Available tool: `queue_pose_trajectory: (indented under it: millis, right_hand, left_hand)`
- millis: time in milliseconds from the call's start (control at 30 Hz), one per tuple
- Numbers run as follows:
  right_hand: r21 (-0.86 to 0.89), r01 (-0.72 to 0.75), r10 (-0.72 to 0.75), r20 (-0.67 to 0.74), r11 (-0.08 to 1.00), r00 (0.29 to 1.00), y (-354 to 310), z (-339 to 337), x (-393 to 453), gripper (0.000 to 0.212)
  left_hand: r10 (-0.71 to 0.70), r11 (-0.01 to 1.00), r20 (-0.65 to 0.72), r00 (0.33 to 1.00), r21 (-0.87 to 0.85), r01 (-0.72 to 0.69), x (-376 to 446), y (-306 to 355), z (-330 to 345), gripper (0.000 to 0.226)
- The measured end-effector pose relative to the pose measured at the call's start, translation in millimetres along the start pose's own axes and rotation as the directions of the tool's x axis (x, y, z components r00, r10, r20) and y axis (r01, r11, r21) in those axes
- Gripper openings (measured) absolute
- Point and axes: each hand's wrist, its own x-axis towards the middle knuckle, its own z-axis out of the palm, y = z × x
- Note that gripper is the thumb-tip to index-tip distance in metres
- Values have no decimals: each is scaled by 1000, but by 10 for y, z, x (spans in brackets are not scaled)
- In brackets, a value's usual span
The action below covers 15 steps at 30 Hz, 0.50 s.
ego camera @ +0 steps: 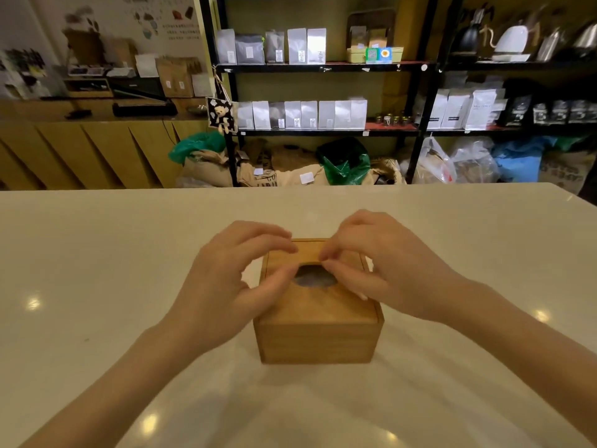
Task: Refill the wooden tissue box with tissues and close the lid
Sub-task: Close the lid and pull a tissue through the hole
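A square wooden tissue box (318, 341) stands on the white table in front of me. Its wooden lid (323, 305) lies on top and has an oval hole (315, 277) in which pale tissue shows. My left hand (239, 279) rests on the lid's left side, thumb tip at the hole's left rim. My right hand (381, 263) rests on the right side, with thumb and forefinger pinched together at the hole's far rim. Whether the fingers pinch the lid's edge or a bit of tissue I cannot tell.
The white table (97, 286) spreads wide around the box. Beyond its far edge stand black shelves (323, 67) with white and silver bags, sacks on the floor, and a wooden counter (80, 150) at the left.
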Motion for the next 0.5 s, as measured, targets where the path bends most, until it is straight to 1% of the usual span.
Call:
queue_pose_trajectory:
  millis: [33, 100, 133, 167, 233, 300, 400, 500]
  right_hand:
    - [-38, 16, -14, 54, 999, 998, 2, -19, 65, 33]
    - [-102, 63, -44, 180, 993, 983, -8, -37, 182, 26]
    - [-110, 92, -63, 241, 990, 968, -8, -36, 235, 24]
    - [-113, 117, -78, 301, 987, 951, -5, -28, 289, 23]
    - [-129, 164, -100, 401, 978, 911, -5, 1, 392, 20]
    - [-143, 206, -117, 470, 968, 875, -2, 40, 474, 19]
    - [-152, 231, -120, 524, 961, 843, -11, 100, 553, 17]
    - [-159, 231, -111, 541, 960, 834, -32, 145, 596, 15]
  left_hand:
    - [-27, 999, 63, 998, 38, 25, 26, -34, 0, 41]
    - [-79, 992, 203, 976, 112, 57, 27, -87, 28, 68]
    - [-99, 986, 260, 960, 152, 61, 16, -107, 52, 82]
    - [-119, 979, 301, 946, 194, 62, 5, -116, 73, 90]
    - [-169, 964, 346, 923, 254, 81, -10, -136, 109, 98]
    - [-225, 950, 383, 896, 290, 115, -9, -143, 120, 103]
    - [-323, 931, 451, 832, 308, 194, -19, -136, 128, 104]
    - [-393, 915, 494, 776, 298, 273, -23, -120, 128, 102]
